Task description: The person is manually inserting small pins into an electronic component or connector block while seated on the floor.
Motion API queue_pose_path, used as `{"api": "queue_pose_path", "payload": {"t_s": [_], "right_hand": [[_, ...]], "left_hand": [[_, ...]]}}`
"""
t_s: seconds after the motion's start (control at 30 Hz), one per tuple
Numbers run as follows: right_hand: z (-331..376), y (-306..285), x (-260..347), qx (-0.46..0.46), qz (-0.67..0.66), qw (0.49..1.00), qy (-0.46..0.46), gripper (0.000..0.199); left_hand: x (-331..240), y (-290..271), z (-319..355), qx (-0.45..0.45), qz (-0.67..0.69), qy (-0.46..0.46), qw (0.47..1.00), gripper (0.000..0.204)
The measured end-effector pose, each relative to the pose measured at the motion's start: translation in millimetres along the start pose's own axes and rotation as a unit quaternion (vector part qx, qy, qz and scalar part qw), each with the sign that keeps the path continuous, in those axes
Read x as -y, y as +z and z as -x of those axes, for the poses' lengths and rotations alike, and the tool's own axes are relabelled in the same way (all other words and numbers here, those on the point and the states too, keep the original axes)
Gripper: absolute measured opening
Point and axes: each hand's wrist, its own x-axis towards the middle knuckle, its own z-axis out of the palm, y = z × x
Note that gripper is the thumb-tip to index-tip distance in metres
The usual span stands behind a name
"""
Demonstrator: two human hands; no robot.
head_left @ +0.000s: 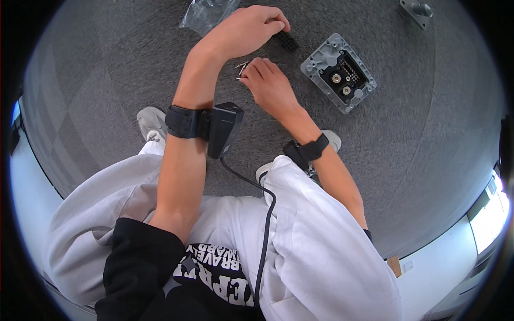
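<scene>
My left hand (pixel 257 27) is closed around one end of a black rectangular block (pixel 286 41) full of small holes. Its fingers hide part of the block. Just below, my right hand (pixel 269 85) has its fingers curled and drawn together over small silvery metal pins (pixel 242 66). One pin tip pokes out by the fingertips, while other pins lie beside them on the carpet. How many are under the fingers is hidden. To the right of both hands sits a grey metal housing (pixel 320 58) with a black insert (pixel 350 69) carrying rows of small contacts and round metal terminals.
A clear plastic bag (pixel 206 15) lies beyond my left wrist. Another grey metal part (pixel 416 12) with a round knob stands at the far right. Black straps circle both forearms; a black box (pixel 224 128) on the left one trails a cable (pixel 269 214) across my lap. Grey carpet (pixel 407 134) surrounds everything.
</scene>
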Motion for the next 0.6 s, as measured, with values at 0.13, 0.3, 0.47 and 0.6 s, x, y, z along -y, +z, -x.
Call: {"api": "queue_pose_path", "payload": {"t_s": [0.13,0.3,0.47,0.6], "right_hand": [[3,-39,17,-0.029,-0.099,0.985,0.136,0.016],[7,-117,10,-0.123,-0.068,0.972,0.187,0.01],[22,-167,-15,-0.149,0.006,0.954,0.259,0.013],[31,-169,-28,-0.16,0.041,0.943,0.288,0.017]], "left_hand": [[13,2,1,0.003,0.001,-0.002,1.0,0.029],[3,2,-2,-0.002,0.006,0.025,1.0,0.028],[-5,7,-1,-0.012,0.0,0.029,0.999,0.028],[-12,5,-4,0.038,-0.008,-0.043,0.998,0.027]]}}
